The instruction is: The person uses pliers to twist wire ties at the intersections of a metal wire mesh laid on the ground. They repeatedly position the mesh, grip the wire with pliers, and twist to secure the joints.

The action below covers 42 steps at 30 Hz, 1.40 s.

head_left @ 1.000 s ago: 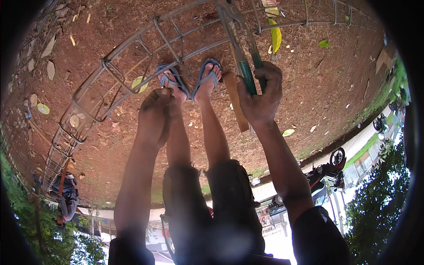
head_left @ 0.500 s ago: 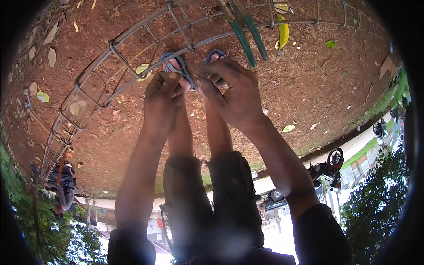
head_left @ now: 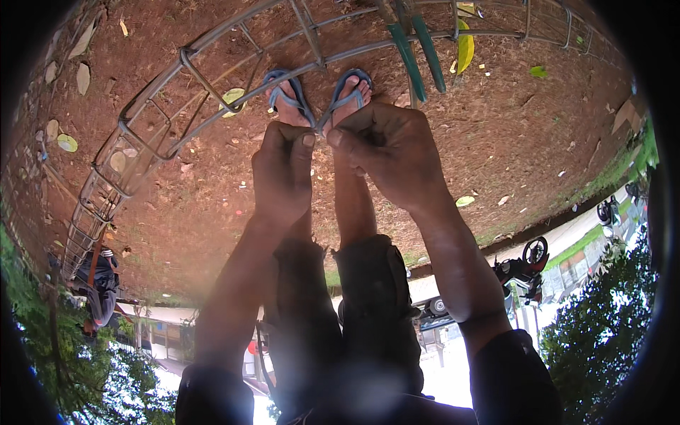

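In front of my feet, my left hand (head_left: 282, 166) pinches with thumb and forefinger. My right hand (head_left: 400, 150) is pinched close beside it, the two sets of fingertips almost meeting. Whatever lies between the fingers is too small and thin to make out. Just beyond the hands runs a long cage of steel reinforcing bars (head_left: 347, 53) with bent square stirrups, apart from both hands. A tool with two green handles (head_left: 407, 64) rests across its bars, its head cut off by the upper edge.
My feet in blue flip-flops (head_left: 300, 98) stand on reddish soil (head_left: 496, 142) strewn with leaves, including a long yellow leaf (head_left: 465, 48). Far left is another person (head_left: 104, 287) by the cage's end. A motorcycle (head_left: 524, 269) stands at the right near a paved road.
My left hand has moved right, toward the right hand. The right hand's thumb and forefinger, formerly spread, have closed together. The view has shifted slightly, and more of my right foot shows.
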Tool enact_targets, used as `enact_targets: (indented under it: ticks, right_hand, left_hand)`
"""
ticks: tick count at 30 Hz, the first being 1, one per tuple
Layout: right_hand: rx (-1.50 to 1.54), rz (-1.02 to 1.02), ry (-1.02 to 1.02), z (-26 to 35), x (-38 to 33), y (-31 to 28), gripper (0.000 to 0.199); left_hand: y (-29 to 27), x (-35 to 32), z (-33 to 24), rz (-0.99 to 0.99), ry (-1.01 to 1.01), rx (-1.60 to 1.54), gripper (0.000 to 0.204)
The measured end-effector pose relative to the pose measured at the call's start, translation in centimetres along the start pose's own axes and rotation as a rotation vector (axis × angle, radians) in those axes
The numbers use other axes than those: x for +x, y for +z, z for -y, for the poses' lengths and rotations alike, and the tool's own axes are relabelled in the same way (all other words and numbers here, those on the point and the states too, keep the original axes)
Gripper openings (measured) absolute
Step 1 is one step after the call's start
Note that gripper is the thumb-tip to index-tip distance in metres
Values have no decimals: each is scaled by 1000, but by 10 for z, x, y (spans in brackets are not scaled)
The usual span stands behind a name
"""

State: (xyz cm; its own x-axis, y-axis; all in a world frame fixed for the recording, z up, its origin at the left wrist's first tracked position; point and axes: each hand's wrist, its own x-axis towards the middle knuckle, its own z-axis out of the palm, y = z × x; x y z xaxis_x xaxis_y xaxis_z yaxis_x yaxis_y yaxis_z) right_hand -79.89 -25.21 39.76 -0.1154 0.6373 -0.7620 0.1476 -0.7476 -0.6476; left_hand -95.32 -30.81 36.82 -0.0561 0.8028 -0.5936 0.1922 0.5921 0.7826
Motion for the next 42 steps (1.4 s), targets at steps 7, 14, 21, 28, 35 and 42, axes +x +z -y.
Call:
enact_targets:
  ticks: [7, 14, 21, 28, 35, 42]
  right_hand:
    - [551, 142, 425, -10, 5, -18, 18]
    - [-135, 81, 104, -17, 11, -1, 21]
    - [14, 30, 109, -25, 6, -11, 24]
    - [224, 447, 134, -37, 12, -16, 23]
    - [18, 242, 19, -44, -1, -17, 29]
    - [437, 630, 523, -57, -9, -29, 47]
  left_hand:
    - [-26, -1, -9, 205, -318, -10, 6]
    - [-10, -39, 9, 73, 151, 108, 6]
    - [-30, -42, 2, 84, -239, -374, 16]
    - [-25, -44, -5, 318, -375, -443, 16]
    - [-15, -43, -8, 277, -419, -558, 18]
    - [1, -46, -28, 316, -326, -475, 21]
